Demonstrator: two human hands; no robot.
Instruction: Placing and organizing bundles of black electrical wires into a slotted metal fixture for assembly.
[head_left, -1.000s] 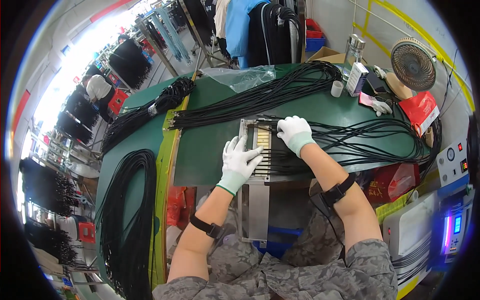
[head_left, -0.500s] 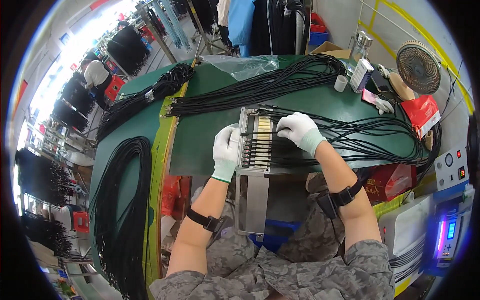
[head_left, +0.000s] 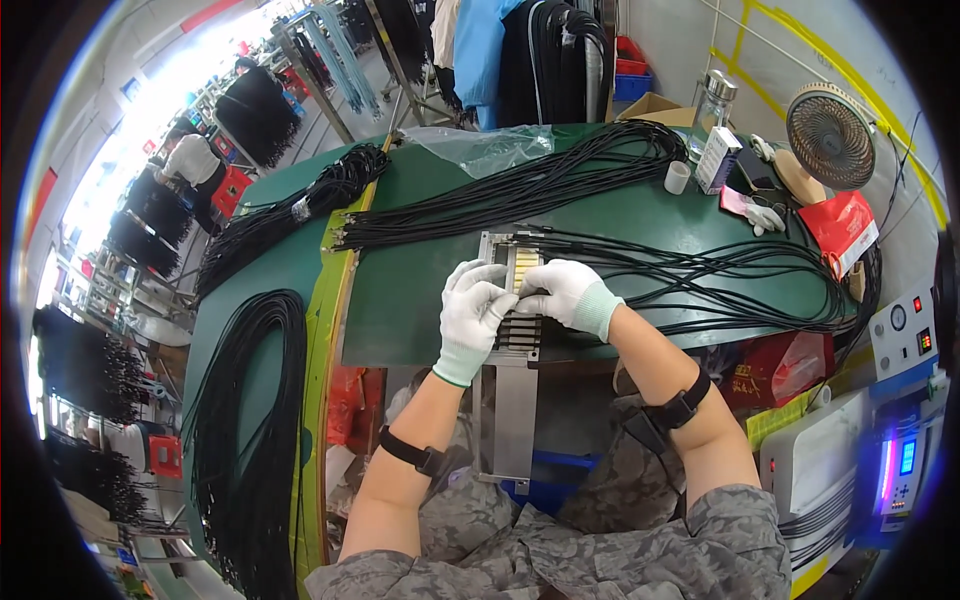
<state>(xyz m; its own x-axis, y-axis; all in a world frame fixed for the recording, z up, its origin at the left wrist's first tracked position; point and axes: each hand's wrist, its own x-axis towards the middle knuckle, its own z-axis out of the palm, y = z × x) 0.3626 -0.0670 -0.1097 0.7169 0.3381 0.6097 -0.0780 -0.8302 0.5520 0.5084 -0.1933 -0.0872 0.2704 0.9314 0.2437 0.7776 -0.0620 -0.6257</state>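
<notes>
A narrow metal fixture (head_left: 515, 425) lies across the table's front edge, its lower part sticking out over my lap. Pale yellow strips (head_left: 526, 260) and a row of parallel slots run along its top. Black cables (head_left: 700, 256) extend from it to the right and loop back. Both hands wear white gloves and meet over the fixture's middle. My left hand (head_left: 470, 315) is pinched at its left side, its fingertips touching or nearly touching those of the right. My right hand (head_left: 568, 292) pinches a black cable, mostly covered by the fingers.
Black cable bundles lie at the back (head_left: 560, 180), back left (head_left: 290, 205) and left (head_left: 250, 430) of the green table. A white cup (head_left: 677, 178), glass jar (head_left: 711, 108), small box (head_left: 718, 160), fan (head_left: 830, 135) and red bag (head_left: 843, 230) stand right. A lit machine (head_left: 905, 460) is lower right.
My left hand has moved right, from the fixture's left edge onto its middle. My right hand has shifted left and slightly towards me, so the fingertips now come together.
</notes>
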